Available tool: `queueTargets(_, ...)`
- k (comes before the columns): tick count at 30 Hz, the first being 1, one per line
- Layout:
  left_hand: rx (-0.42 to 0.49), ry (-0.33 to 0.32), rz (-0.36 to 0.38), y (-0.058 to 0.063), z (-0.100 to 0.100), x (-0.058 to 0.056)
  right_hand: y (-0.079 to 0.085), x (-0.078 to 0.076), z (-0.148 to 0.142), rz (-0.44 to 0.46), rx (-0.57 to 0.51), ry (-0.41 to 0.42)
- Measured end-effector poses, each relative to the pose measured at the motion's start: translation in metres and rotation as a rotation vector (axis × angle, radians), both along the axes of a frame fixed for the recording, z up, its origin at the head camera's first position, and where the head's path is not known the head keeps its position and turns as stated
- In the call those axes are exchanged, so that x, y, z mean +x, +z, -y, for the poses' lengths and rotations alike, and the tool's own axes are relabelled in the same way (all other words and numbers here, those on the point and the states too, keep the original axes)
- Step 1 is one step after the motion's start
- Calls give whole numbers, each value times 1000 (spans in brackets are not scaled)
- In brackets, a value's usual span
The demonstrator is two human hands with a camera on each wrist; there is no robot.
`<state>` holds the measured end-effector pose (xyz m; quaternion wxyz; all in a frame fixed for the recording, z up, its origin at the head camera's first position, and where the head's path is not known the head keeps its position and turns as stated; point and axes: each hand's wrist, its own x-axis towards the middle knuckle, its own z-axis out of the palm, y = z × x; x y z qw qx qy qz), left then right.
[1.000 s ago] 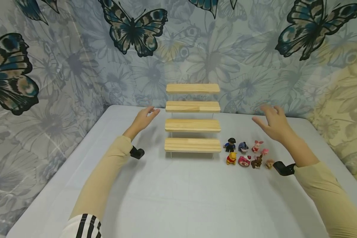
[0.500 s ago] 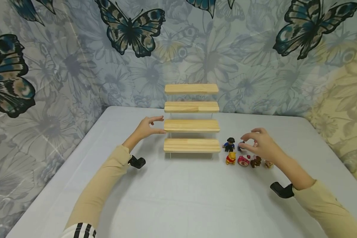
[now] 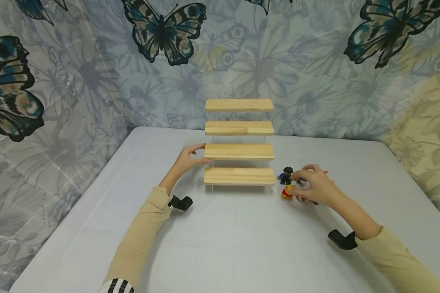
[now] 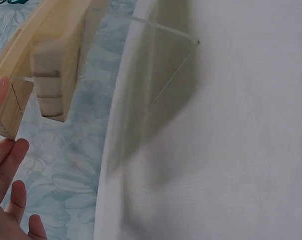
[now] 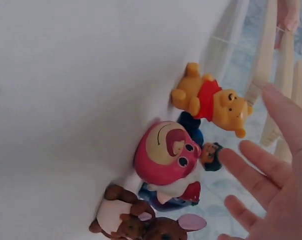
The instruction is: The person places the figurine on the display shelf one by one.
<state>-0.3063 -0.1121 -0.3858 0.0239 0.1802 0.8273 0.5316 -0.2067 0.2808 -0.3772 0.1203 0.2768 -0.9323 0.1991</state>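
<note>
A four-tier stand of pale wooden boards (image 3: 239, 151) is at the back middle. At its left end my left hand (image 3: 186, 160) pinches a lower-middle board (image 4: 14, 112) between thumb and fingers. Over a group of small toy figurines hovers my right hand (image 3: 319, 187), thumb and fingers apart and holding nothing. Closest to its thumb is a yellow bear in a red shirt (image 5: 209, 100). Around it, the right wrist view has a pink bear (image 5: 161, 155), a dark-haired figure in blue (image 5: 211, 155) and a brown kangaroo (image 5: 121, 212). The hand hides other figurines in the head view.
The stand and figurines are on a white-covered table (image 3: 220, 244). Behind the table hangs a butterfly-and-flower patterned backdrop (image 3: 190, 89). A black wrist device (image 3: 342, 240) sits at the right wrist, another device (image 3: 181, 203) at the left.
My left hand has come forward and taken hold of the stand's board end. My right hand has moved down and left from beyond the figurines to just over them.
</note>
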Motion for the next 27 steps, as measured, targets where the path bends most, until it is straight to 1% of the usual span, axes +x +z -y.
queueTargets(1, 9, 5, 11, -3, 0, 1, -1, 1, 0, -2, 4, 7)
queueTargets(3, 6, 12, 8, -8, -1, 3, -4, 2, -1, 0, 20, 13)
queueTargets(4, 9, 18, -6, -14, -1, 1, -5, 3, -2, 5, 29, 15)
queueTargets(5, 10, 21, -17, -15, -2, 2, -5, 3, -3, 20, 35, 12)
queueTargets(9, 28, 24, -47, -17, -5, 4, -8, 4, -4, -11, 18, 43)
queueTargets(12, 41, 28, -47, -15, -6, 5, -10, 3, -3, -42, 6, 53)
queueTargets(14, 41, 29, -39, -14, -6, 6, -13, 3, -1, -44, 2, 45)
queueTargets(17, 44, 27, -31, -11, -6, 8, -16, 4, 0, -23, -14, 23)
queueTargets(20, 44, 20, -39, 1, -8, 17, -17, 5, 1, -10, -51, 16)
queueTargets(24, 49, 22, -26, 13, -12, 28, -17, 6, -1, 21, -112, 14)
queueTargets(27, 77, 29, 9, 14, -12, 28, -20, 3, -3, 55, -145, 10)
